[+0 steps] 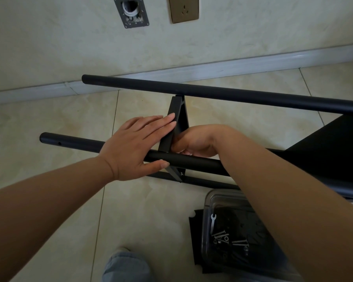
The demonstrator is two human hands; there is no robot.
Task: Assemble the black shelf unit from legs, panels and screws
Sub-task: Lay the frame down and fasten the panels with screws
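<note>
left hand (130, 147) flat on panel (174, 127) — fingers straight; right hand (194, 143) curled behind it — grip unclear.

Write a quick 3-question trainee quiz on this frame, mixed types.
1. True or false: the left hand lies flat against the panel.
2. The spare screws are: A) loose on the floor B) in the clear box C) in the left hand.
3. Fill in: the right hand is curled beside the ____ leg.

Key: 1 true; 2 B; 3 near.

Screws (225, 239) in tray (208, 202), right of knee (126, 267)
</note>
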